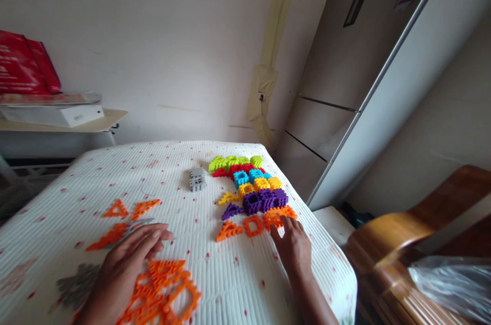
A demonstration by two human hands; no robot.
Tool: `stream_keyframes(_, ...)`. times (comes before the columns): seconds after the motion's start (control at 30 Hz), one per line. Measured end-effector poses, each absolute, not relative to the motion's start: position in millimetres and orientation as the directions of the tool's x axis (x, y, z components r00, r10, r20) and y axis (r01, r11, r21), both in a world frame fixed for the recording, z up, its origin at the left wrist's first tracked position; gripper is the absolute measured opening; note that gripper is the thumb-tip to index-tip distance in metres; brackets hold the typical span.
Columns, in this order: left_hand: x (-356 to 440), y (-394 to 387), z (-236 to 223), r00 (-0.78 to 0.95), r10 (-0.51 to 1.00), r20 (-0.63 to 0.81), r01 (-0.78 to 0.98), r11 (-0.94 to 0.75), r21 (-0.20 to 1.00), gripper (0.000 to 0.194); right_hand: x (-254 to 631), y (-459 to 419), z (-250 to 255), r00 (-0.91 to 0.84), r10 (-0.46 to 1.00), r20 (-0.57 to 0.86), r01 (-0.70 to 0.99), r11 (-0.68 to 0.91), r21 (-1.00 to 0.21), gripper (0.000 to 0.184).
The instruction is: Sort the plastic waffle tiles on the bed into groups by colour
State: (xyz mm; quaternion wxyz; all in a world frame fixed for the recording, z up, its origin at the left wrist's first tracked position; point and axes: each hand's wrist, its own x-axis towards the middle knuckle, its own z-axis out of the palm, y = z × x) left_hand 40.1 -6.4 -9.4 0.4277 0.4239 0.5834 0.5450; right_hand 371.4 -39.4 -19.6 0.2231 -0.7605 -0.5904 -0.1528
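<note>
Hands well apart | right hand (295, 246), fingertips on or just above orange row (270, 219), toward table's (218, 284) right edge, grip cannot tell | left hand (132, 253) toward near edge, between loose orange pieces (108, 237) and orange pile (164, 270), grip cannot tell | coloured rows (264, 201) toward far-right corner, presumably grouped so shades stay separate

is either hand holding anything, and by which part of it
Can't tell: the right hand is at the orange stack, but no clear grip shows, and the left hand hides its palm side.
</note>
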Motion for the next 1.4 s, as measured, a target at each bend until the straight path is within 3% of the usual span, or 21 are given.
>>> stream_keyframes(0.47,40.0,-9.2,1.5,-0.314,0.94,-0.133,0.072,0.163,0.984,0.067,410.3,-38.2,-4.4,0.361,0.822,0.441,0.931,-0.339,-0.131,0.026)
stream_keyframes(0.73,41.8,-10.7,3.5,-0.323,0.929,-0.183,0.127,0.234,0.964,0.067,417.8,-31.6,-9.9,0.364,0.848,0.384,0.932,-0.334,-0.144,0.026)
stream_keyframes(1.07,36.2,-6.3,-5.6,-0.339,0.919,-0.202,0.072,0.239,0.968,0.068,417.8,-29.0,-13.2,0.355,0.868,0.347,0.935,-0.331,-0.128,0.026)
stream_keyframes(1.2,31.7,-1.7,-19.7,-0.313,0.943,-0.111,0.037,0.129,0.991,0.058,414.3,-29.2,-13.2,0.356,0.874,0.329,0.934,-0.341,-0.107,0.027)
stream_keyframes(1.3,26.7,0.6,-24.8,-0.314,0.949,-0.038,0.072,0.064,0.995,0.051,413.9,-31.9,-14.8,0.356,0.847,0.394,0.933,-0.344,-0.104,0.029)
stream_keyframes(1.4,14.9,5.1,-19.5,-0.352,0.935,0.041,0.166,0.019,0.986,0.046,416.7,-34.1,-16.6,0.322,0.749,0.579,0.944,-0.303,-0.134,0.034)
